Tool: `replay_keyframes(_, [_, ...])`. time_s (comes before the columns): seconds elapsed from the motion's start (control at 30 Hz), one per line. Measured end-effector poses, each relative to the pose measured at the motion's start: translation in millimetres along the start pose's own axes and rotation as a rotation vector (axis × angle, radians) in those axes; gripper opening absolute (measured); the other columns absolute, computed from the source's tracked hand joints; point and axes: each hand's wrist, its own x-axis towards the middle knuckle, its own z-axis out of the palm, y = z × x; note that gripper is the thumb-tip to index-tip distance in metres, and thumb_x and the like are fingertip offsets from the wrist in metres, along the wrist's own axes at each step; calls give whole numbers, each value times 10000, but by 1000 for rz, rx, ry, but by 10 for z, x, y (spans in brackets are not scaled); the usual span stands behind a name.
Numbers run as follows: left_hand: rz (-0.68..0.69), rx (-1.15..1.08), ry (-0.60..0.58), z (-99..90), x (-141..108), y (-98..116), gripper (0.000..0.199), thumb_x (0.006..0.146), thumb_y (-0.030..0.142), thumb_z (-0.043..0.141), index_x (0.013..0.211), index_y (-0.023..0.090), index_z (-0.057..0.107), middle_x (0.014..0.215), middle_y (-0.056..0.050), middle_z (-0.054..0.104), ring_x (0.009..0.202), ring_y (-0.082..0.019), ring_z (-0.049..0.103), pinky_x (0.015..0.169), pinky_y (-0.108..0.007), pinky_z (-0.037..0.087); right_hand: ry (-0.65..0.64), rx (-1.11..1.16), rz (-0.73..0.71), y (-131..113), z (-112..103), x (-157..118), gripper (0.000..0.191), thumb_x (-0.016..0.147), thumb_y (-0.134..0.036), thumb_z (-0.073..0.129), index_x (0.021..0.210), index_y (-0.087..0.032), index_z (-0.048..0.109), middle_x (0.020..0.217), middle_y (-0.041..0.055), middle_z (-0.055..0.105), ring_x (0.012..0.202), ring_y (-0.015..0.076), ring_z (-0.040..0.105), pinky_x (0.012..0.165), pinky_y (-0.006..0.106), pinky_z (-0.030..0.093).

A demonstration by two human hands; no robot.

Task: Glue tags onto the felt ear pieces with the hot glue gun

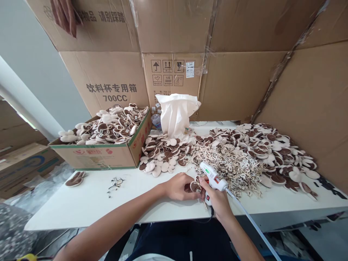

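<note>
My left hand rests at the table's front edge, fingers closed on a small brown-and-cream plush piece with a cord bow on it. Wrapped round the handle of a white hot glue gun is my right hand; its thumb and fingertips come close to the plush piece, and whether they touch it I cannot tell. From the gun's rear a long glue stick runs down to the right. Just beyond the gun lies a heap of cream cord bows. My fingers partly hide the plush piece.
A cardboard box piled with plush pieces stands left. Loose pieces lie at centre, more at right. Behind them are a white bag and tall cardboard walls. Dark scraps and one piece lie on the white table.
</note>
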Motion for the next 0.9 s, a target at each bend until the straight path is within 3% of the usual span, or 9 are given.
replay_keyframes(0.33, [-3, 1, 9, 22, -3, -32, 331, 928, 434, 664, 782, 140, 710, 644, 1, 618, 553, -94, 474, 564, -218, 369, 3, -19, -8, 2, -5, 0, 414, 834, -630, 750, 882, -227, 667, 490, -31, 609, 456, 176, 585, 471, 263, 428])
replay_keyframes(0.9, [-2, 18, 11, 40, 3, -62, 342, 927, 444, 667, 779, 139, 712, 642, -5, 624, 561, -101, 493, 565, -221, 371, 66, -23, -1, -21, 57, -25, 436, 788, -649, 762, 866, -227, 686, 467, -38, 590, 438, 179, 576, 472, 277, 440])
